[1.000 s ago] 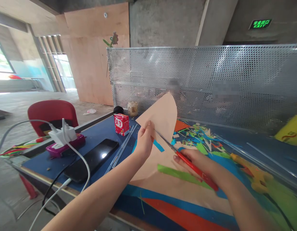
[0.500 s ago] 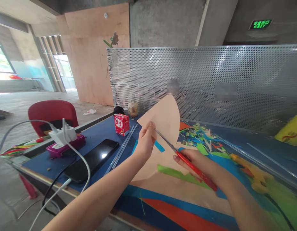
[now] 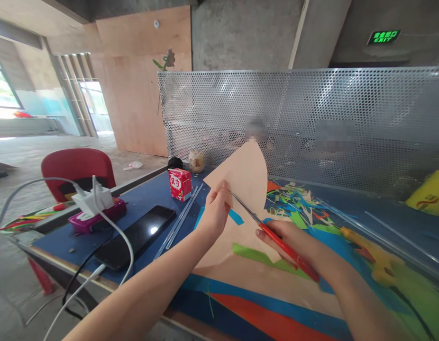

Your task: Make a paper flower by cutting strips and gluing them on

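My left hand [image 3: 216, 208] pinches a pale peach sheet of paper [image 3: 242, 170] near its left side; the sheet stands tilted up, with a curved right edge. In my right hand [image 3: 283, 237] are red-handled scissors [image 3: 281, 245], their blades lying across the paper and the tip close to my left fingers. Whether the blades are parted I cannot tell. Below both hands lie a larger peach sheet [image 3: 219, 255], a green strip [image 3: 265, 255] and a blue paper piece [image 3: 235, 217].
Paper scraps [image 3: 294, 203] pile up behind my right hand. A yellow glue gun [image 3: 376, 260] lies at right, near clear sticks. On the left are a phone [image 3: 137, 237], a red box [image 3: 180, 183] and a purple power strip [image 3: 98, 218] with cables. A perforated metal screen [image 3: 212, 104] borders the table.
The peach paper's curved right part has shifted slightly to the right and down. My hands and the scissors stay almost in place.
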Demonstrator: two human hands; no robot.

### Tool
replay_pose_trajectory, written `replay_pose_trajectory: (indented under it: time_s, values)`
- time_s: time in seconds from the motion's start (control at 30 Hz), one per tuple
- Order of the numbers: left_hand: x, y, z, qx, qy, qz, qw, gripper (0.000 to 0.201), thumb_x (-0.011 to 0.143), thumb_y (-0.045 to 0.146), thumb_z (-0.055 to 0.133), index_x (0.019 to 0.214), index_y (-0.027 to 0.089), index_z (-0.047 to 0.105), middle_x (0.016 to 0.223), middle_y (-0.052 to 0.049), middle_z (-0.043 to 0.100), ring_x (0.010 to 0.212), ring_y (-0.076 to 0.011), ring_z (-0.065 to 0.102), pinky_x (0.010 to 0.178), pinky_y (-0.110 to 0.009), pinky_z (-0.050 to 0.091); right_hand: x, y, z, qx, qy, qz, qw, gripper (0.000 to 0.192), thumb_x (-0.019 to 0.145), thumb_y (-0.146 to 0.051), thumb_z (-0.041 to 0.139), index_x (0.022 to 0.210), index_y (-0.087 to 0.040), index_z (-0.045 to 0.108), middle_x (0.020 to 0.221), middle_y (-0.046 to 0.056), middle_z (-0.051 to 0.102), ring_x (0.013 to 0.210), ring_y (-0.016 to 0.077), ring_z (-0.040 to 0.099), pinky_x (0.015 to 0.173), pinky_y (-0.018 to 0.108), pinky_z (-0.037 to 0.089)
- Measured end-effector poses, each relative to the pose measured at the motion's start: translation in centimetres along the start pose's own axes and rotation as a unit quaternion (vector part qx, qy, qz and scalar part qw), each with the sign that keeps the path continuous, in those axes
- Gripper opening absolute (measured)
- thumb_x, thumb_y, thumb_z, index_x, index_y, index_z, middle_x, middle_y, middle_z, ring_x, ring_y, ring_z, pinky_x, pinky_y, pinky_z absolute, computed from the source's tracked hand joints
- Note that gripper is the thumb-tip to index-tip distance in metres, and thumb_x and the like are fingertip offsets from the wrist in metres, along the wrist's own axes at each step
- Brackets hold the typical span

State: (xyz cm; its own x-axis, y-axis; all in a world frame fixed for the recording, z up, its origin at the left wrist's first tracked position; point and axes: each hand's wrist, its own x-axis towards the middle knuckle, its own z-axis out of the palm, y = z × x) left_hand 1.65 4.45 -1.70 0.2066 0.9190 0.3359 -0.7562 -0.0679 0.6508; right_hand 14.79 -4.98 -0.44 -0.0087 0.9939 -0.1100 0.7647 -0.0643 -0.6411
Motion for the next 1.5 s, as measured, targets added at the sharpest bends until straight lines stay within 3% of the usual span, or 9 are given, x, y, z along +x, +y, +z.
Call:
replay_pose_trajectory:
  time_s: [0.27,0.6,0.87,1.27,1.5]
  values:
    - [0.8,0.8,0.0,-0.02,0.05,0.018,0.998,0.014,0.069,0.028,0.063,0.079,0.018,0.064,0.082,-0.002,0.069,0.083,-0.0165,0.063,0.082,-0.029,0.046,-0.6,-0.5,-0.2,0.01,0.004,0.004,1.0,0.04,0.075,-0.054,0.048,0.057,-0.02,0.039,0.049,-0.003,0.036,0.045,0.0095,0.037,0.043,0.022,0.026]
    - [0.5,0.3,0.1,-0.028,0.055,0.002,0.998,0.011,0.069,0.025,0.064,0.076,0.017,0.065,0.077,0.0,0.068,0.076,-0.0106,0.063,0.074,-0.021,0.047,-0.1,-0.1,0.1,-0.003,0.025,-0.003,1.0,0.04,0.074,-0.055,0.048,0.056,-0.02,0.04,0.048,-0.004,0.035,0.048,0.0114,0.038,0.045,0.023,0.026]
    - [0.4,0.4,0.1,-0.028,0.034,-0.004,0.999,0.012,0.07,0.026,0.062,0.077,0.016,0.065,0.08,-0.002,0.069,0.077,-0.0128,0.064,0.075,-0.024,0.047,-1.1,-1.3,-0.6,0.047,-0.017,0.007,0.999,0.039,0.076,-0.054,0.048,0.062,-0.019,0.042,0.05,-0.004,0.037,0.043,0.0072,0.031,0.042,0.021,0.023]
    - [0.1,0.6,0.4,-0.022,0.028,-0.019,0.999,0.011,0.07,0.024,0.061,0.077,0.018,0.065,0.077,-0.001,0.069,0.072,-0.0132,0.064,0.071,-0.026,0.049,-1.2,-1.3,-0.6,0.054,-0.017,-0.001,0.998,0.037,0.078,-0.052,0.046,0.065,-0.018,0.045,0.052,-0.003,0.042,0.046,0.0084,0.036,0.044,0.021,0.026]
    - [0.0,0.6,0.4,-0.025,0.011,-0.022,0.999,0.013,0.071,0.025,0.06,0.08,0.017,0.066,0.078,-0.002,0.069,0.074,-0.0136,0.064,0.07,-0.023,0.049,-0.7,-0.9,-0.4,0.012,-0.001,0.0,1.0,0.037,0.077,-0.052,0.047,0.061,-0.019,0.043,0.047,-0.004,0.036,0.046,0.0095,0.036,0.045,0.022,0.026]
